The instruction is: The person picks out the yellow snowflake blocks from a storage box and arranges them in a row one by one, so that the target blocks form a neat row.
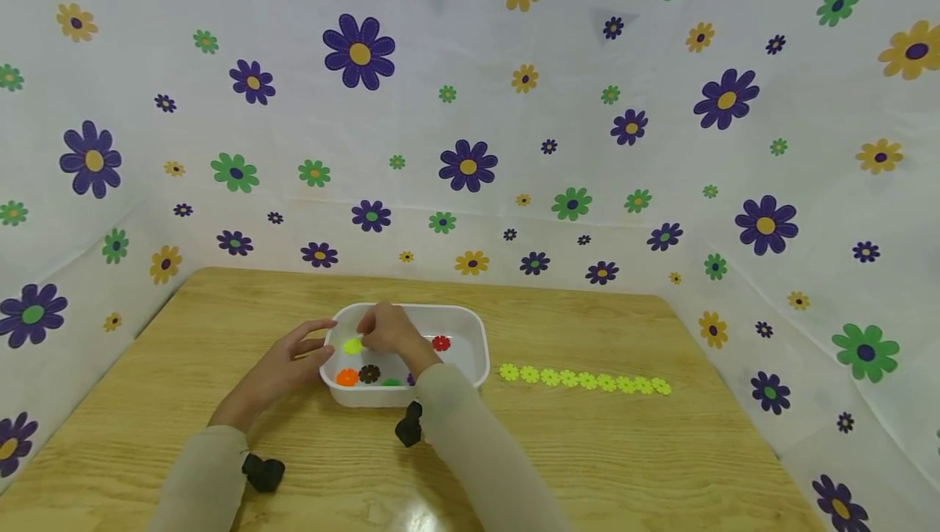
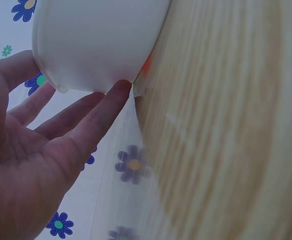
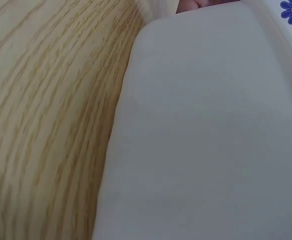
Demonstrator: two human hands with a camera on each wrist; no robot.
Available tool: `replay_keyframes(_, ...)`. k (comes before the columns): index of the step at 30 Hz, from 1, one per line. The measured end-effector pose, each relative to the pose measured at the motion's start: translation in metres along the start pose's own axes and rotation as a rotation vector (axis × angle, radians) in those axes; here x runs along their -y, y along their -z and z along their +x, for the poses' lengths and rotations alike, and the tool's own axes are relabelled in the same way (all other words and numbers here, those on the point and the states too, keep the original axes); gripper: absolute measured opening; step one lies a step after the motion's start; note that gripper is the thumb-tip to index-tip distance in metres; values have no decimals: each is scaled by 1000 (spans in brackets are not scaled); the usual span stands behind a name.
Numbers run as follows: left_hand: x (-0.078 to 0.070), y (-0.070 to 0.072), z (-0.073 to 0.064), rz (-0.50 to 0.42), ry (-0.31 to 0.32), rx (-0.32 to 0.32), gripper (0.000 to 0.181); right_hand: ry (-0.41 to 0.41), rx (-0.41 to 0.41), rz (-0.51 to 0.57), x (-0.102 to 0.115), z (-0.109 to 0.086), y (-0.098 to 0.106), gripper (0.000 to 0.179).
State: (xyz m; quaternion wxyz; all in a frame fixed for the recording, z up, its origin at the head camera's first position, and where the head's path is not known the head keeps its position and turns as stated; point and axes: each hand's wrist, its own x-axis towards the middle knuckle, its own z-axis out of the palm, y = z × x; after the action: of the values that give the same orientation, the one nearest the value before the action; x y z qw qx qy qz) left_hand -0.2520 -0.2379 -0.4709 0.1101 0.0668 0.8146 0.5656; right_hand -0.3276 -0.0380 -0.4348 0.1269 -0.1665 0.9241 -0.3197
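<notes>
A white plastic bin [image 1: 477, 352] stands on the table with flower-shaped plastic discs inside. My left hand [image 1: 290, 361] touches the bin's left end; in the left wrist view its nearly straight fingers [image 2: 98, 117] rest against the white wall. Bent over the rim, my right hand [image 1: 389, 330] reaches into the bin with its fingertips beside a yellow-green disc [image 1: 353, 346]. Whether they pinch it is hidden. Near that hand lie an orange disc [image 1: 347, 378], a brown disc [image 1: 370, 374] and a red disc [image 1: 441, 343]. The right wrist view mostly shows the bin's outer wall [image 3: 201, 125].
Right of the bin, several yellow-green flower discs [image 1: 587, 380] form a straight row on the wooden table [image 1: 624, 467]. A green disc [image 1: 392, 383] and a purple one are partly covered by the bin's front wall. Flower-printed white cloth [image 1: 419, 124] hangs around the table.
</notes>
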Motion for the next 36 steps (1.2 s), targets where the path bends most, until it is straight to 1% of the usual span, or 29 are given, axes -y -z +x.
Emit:
replay_keyframes(12,-3,-1,-1,-3,-30,16,65,-20,7,-27,7,2,-10,17)
replay_keyframes(19,-1,0,-1,-14,-65,21,63,-16,10,-47,11,0,-14,24)
replay_keyframes(24,-1,0,-1,-7,-60,17,63,-17,26,-114,14,0,-17,27)
replay_keyframes(26,-1,0,-1,-8,-56,17,64,-19,30,-135,14,1,-18,27)
replay_keyframes(30,-2,1,-2,-18,-56,21,65,-16,24,-135,14,0,-17,24)
replay_keyframes(36,-3,0,-1,-7,-44,14,64,22,0,-91,9,0,-14,12)
